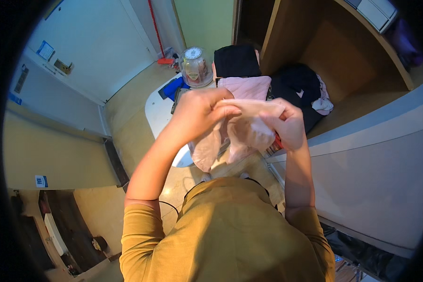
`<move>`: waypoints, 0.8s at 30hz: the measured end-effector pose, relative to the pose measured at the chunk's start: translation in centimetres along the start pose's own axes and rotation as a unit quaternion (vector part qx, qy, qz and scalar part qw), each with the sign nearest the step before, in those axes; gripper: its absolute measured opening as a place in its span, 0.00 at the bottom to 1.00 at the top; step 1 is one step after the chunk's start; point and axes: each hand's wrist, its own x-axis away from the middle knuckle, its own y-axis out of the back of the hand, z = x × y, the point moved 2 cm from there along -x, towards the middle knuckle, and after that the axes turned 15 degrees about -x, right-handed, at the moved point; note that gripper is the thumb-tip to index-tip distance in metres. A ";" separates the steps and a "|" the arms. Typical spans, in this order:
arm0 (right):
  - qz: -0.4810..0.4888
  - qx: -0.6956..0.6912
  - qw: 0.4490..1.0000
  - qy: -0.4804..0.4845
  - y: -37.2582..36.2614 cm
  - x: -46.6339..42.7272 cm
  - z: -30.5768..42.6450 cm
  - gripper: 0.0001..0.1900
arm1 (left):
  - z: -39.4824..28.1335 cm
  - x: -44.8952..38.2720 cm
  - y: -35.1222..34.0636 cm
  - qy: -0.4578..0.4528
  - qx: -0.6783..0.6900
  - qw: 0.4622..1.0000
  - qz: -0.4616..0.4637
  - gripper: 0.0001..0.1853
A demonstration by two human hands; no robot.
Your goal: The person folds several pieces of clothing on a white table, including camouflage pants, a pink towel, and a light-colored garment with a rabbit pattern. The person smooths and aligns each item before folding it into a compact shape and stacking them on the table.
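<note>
A pale pink garment (247, 120) is stretched between my hands in front of my body. My left hand (204, 109) pinches one end of its straight upper edge between thumb and fingers. At the other end, my right hand (286, 123) grips the same edge. Two loose parts of the cloth hang below, one under each side, slightly blurred. Just beyond my hands lies a folded pink cloth (246, 87), with a folded black cloth (237, 60) behind it. The garment and my hands hide part of the white table (158, 109) underneath.
A clear domed container (196, 67) and a blue item (175, 89) stand on the table. Dark clothes (296, 86) are heaped by an open wooden cabinet (333, 49) at the right. A red-handled broom (165, 60) leans near the white door (91, 46).
</note>
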 end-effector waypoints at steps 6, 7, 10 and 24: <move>-0.011 0.032 0.998 0.053 -1.8 -0.6 0.0 0.05 | 3.1 0.9 0.9 0.077 -0.037 0.992 0.093 0.15; -0.018 0.048 0.997 0.061 -1.8 -0.5 -0.3 0.05 | 3.4 1.1 0.8 0.097 -0.049 0.989 0.103 0.15; -0.035 0.099 0.992 0.068 -1.9 -0.3 -1.1 0.06 | 3.8 2.2 0.3 0.159 -0.039 0.980 0.111 0.14; 0.022 0.201 0.973 0.116 -4.8 2.3 -6.5 0.07 | 3.1 5.7 -7.6 0.310 0.395 0.860 0.091 0.13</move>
